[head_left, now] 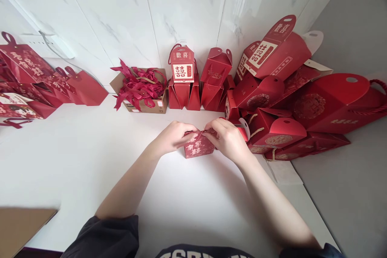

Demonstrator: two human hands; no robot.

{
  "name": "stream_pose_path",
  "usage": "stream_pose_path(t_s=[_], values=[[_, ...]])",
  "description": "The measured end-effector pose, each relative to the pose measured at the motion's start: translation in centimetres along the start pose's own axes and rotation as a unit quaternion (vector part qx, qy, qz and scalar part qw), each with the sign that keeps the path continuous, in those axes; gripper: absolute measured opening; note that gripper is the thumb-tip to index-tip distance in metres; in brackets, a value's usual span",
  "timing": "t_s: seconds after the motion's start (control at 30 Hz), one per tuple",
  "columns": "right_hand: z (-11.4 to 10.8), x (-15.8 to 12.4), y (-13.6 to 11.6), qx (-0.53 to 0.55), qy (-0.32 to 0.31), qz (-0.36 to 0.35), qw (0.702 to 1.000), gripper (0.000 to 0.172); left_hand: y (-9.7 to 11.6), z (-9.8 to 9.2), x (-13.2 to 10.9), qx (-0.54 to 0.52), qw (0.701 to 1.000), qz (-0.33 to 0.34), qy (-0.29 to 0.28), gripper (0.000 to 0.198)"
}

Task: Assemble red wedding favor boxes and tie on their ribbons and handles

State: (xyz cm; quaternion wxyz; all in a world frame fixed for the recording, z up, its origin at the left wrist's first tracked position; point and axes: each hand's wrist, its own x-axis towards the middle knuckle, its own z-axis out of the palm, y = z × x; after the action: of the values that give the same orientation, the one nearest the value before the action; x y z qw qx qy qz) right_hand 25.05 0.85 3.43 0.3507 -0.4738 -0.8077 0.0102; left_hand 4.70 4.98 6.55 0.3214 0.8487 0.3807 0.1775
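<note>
A small red gift box (198,146) with gold characters stands on the white table (90,157) in front of me. My left hand (175,135) is closed on the box's top left edge. On the top right edge my right hand (228,137) pinches a thin red ribbon or flap (208,131) that runs across the top between both hands. Both hands touch the box; its top is partly hidden by my fingers.
A cardboard tray of red ribbons (139,86) sits at the back by the tiled wall. Upright red boxes (183,74) stand behind. A heap of larger red boxes (284,100) fills the right; more red boxes (36,84) lie left. A cardboard corner (21,225) shows bottom left.
</note>
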Motion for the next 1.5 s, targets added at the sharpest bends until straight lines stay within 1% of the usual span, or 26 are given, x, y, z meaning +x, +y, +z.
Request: stream_pose_path(t_s=[0.13,0.27,0.37,0.53,0.63,0.73,0.83,0.93,1.0,1.13,1.23,1.3,1.37,1.43,1.5], values=[[-0.1,-0.1,0.1,0.006,-0.01,-0.024,1.0,0.01,-0.2,0.0,0.1,-0.007,1.0,-0.005,-0.006,0.03],[-0.1,-0.3,0.1,0.015,-0.027,-0.03,0.999,0.014,-0.3,0.3,0.0,-0.009,1.0,-0.016,0.008,0.03],[-0.2,-0.4,0.2,0.019,-0.039,-0.037,0.998,0.014,-0.2,0.4,0.0,-0.016,1.0,-0.023,0.015,0.029],[-0.3,-0.4,0.3,0.001,-0.019,-0.064,0.998,0.013,-0.1,0.4,0.0,0.006,0.999,-0.05,0.016,0.029],[-0.1,-0.2,0.5,-0.005,-0.009,-0.065,0.998,0.009,-0.2,0.3,0.1,0.036,0.998,-0.044,0.008,0.029],[0.1,-0.1,0.8,0.03,-0.007,-0.044,0.999,0.005,-0.4,0.3,0.1,0.039,0.999,-0.037,0.004,0.029],[0.3,-0.1,1.2,0.082,-0.008,-0.012,0.997,0.003,-0.6,0.3,0.3,0.03,0.998,-0.044,-0.011,0.028],[0.6,0.0,1.3,0.137,-0.006,0.007,0.99,0.002,-0.7,0.3,0.3,0.031,0.998,-0.042,-0.022,0.028],[1.0,0.0,1.2,0.179,0.004,0.03,0.983,0.003,-0.5,0.1,0.2,0.03,0.999,-0.027,-0.025,0.027],[2.1,0.0,0.8,0.27,0.014,0.115,0.956,0.01,-0.3,0.2,0.1,0.034,0.999,-0.011,-0.004,0.022],[2.5,0.0,0.3,0.308,0.011,0.147,0.94,0.016,-0.3,0.6,0.4,0.063,0.997,-0.018,0.027,0.025],[2.5,0.1,-0.1,0.315,0.007,0.158,0.936,0.019,-0.3,0.9,0.5,0.07,0.996,-0.032,0.045,0.028],[2.3,0.1,-0.4,0.307,-0.001,0.158,0.939,0.019,-0.2,1.2,0.7,0.063,0.996,-0.047,0.051,0.024],[2.1,0.1,-0.7,0.283,-0.004,0.14,0.949,0.018,-0.2,1.3,0.7,0.05,0.996,-0.056,0.047,0.018],[2.0,0.1,-0.9,0.262,0.011,0.113,0.958,0.015,-0.3,1.4,0.7,0.039,0.997,-0.058,0.044,0.019]])
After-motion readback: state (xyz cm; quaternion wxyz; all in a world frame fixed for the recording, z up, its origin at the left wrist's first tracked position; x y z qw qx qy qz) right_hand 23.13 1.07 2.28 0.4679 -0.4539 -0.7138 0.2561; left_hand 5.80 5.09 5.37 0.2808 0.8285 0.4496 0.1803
